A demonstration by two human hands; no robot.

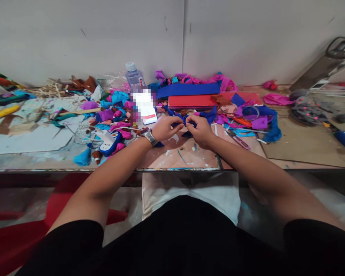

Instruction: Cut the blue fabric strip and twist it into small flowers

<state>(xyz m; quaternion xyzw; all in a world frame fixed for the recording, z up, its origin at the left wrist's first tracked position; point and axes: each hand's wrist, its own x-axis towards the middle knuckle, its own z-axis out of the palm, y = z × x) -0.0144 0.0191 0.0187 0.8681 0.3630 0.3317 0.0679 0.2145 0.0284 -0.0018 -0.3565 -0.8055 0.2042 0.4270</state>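
Over the front middle of the table, my left hand (166,128) and my right hand (200,130) meet fingertip to fingertip, both closed in a pinch. Dark blue crepe paper (186,134) shows between and below the fingers, partly hidden by them. A metal watch sits on my left wrist. Just beyond the hands lie a folded red crepe paper strip (191,101) and a long blue one (189,89). A lit phone (148,107) leans close to my left hand. To the right of my right hand rests a pink-handled tool (241,142).
Crumpled coloured paper scraps (115,99) spread over the table. A capped bottle (135,76) stands at the back. Left are a blue and white power socket (110,143) with cables and white sheets (40,142). A brown board (290,147) lies right. The table's front edge runs below my forearms.
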